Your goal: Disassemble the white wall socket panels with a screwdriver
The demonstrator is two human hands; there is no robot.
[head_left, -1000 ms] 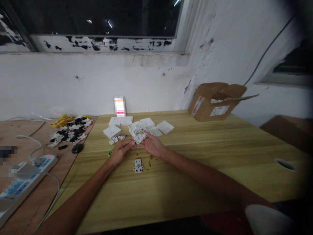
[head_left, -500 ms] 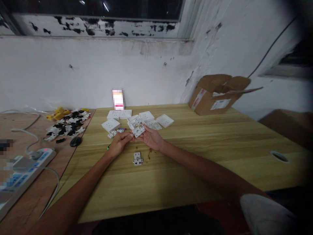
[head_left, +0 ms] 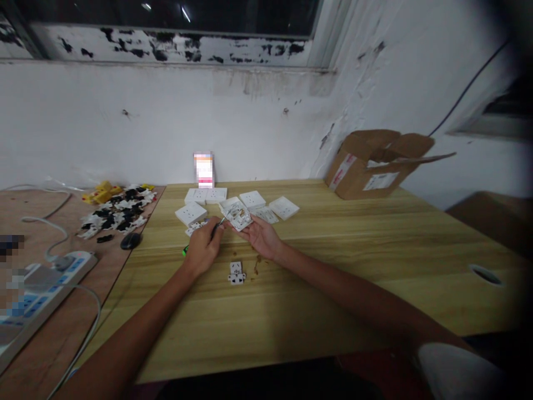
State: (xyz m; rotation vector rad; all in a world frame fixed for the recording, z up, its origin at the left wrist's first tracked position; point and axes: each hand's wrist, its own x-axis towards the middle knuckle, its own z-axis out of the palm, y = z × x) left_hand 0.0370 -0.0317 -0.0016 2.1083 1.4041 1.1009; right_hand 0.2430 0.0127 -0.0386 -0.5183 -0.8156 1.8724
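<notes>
My left hand [head_left: 203, 248] is closed around a screwdriver [head_left: 215, 228], its green end poking out behind the fist. The metal shaft points at a white wall socket [head_left: 239, 216], whose open back faces up with small metal parts inside. My right hand [head_left: 266, 238] grips that socket by its lower right edge, above the table. Whether the tip touches the socket is too small to tell. Nearer to me lies a white socket insert [head_left: 236, 273] with dark slots. Small brass-coloured pieces [head_left: 257, 265] are scattered beside it.
Several white socket plates [head_left: 190, 213] lie behind my hands, near a lit phone [head_left: 205, 171] against the wall. On the left are a black mouse [head_left: 130, 240], a heap of black and white parts [head_left: 120, 214] and a power strip [head_left: 62, 291]. A cardboard box [head_left: 366, 164] stands back right.
My left hand has drawn back slightly and turned, so the screwdriver's shaft now shows. In my right hand the socket stays nearly in place. The whole view has shifted slightly.
</notes>
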